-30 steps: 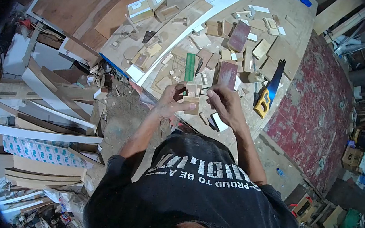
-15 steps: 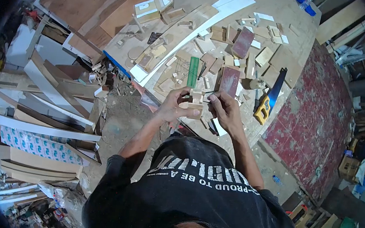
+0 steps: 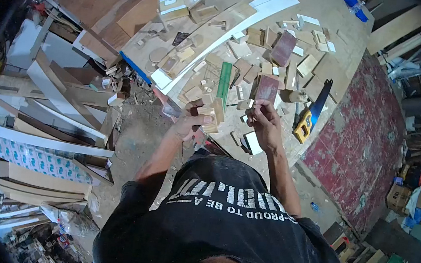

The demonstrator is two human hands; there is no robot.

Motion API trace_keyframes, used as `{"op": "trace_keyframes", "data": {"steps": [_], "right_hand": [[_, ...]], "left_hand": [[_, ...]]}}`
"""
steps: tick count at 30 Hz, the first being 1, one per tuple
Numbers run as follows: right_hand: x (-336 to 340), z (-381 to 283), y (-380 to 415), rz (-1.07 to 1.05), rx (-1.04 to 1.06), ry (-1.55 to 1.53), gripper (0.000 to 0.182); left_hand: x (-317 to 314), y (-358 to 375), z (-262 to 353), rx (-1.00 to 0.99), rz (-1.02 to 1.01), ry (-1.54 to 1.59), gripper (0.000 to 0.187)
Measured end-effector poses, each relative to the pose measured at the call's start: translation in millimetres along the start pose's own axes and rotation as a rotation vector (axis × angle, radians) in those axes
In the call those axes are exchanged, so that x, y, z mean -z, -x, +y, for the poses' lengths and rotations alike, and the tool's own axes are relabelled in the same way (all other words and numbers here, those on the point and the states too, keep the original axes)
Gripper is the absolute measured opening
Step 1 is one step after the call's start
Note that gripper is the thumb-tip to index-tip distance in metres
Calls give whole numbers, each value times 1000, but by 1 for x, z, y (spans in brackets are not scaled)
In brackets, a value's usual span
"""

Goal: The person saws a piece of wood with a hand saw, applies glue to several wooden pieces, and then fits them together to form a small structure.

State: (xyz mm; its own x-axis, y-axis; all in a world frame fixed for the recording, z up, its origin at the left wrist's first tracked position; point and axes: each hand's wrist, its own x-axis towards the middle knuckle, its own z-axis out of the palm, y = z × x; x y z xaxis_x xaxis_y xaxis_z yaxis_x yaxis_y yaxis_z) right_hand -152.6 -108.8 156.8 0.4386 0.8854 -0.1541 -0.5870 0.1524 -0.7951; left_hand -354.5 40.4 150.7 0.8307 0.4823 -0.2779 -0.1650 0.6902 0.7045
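My left hand [image 3: 194, 119], at the table's near edge, is closed around a small pale wooden piece [image 3: 213, 116] with flat faces and an upright part. To its right, my right hand [image 3: 265, 121] pinches a small light wood block [image 3: 245, 104] at the fingertips, apart from the left hand's piece. A thin dark stick shows at the block's left side; whether it is attached or lies behind cannot be made out. Just beyond the hands lie a green strip [image 3: 224, 81] and a red-brown sanding block [image 3: 266, 89].
The worktable [image 3: 323, 33] carries many wood offcuts, another red-brown block [image 3: 284, 49] and long white curved strips [image 3: 219, 50]. A handsaw [image 3: 313, 114] with a yellow handle lies at the right. Curved boards [image 3: 45, 140] are stacked on the left.
My hands have moved apart. The right hand has drawn away from the wooden piece and now shows a small block at its fingertips; the left hand has shifted slightly left, turning its piece.
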Motion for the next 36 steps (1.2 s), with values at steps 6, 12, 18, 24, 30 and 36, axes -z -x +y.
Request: {"op": "trace_keyframes", "data": {"steps": [6,12,18,24,30,36], "right_hand": [[1,3,-2,-81,-51,-274,37],[-6,-3,-1,-176,-99,-363,44],[-5,-5,3,-157,-47,-211,40],[-7,-17,25,-99,2,-137,51],[5,-34,31,-44,-59,-125,47],[4,-21,31,24,128,53,60]], "left_hand": [[7,7,0,-40,-9,-43,58],[21,7,-9,-30,-16,-20,62],[49,-6,-18,-29,-177,217,74],[-2,-9,17,-1,-447,228,78],[0,-26,18,3,-649,260,85],[-9,-32,22,16,-602,222,79]]}}
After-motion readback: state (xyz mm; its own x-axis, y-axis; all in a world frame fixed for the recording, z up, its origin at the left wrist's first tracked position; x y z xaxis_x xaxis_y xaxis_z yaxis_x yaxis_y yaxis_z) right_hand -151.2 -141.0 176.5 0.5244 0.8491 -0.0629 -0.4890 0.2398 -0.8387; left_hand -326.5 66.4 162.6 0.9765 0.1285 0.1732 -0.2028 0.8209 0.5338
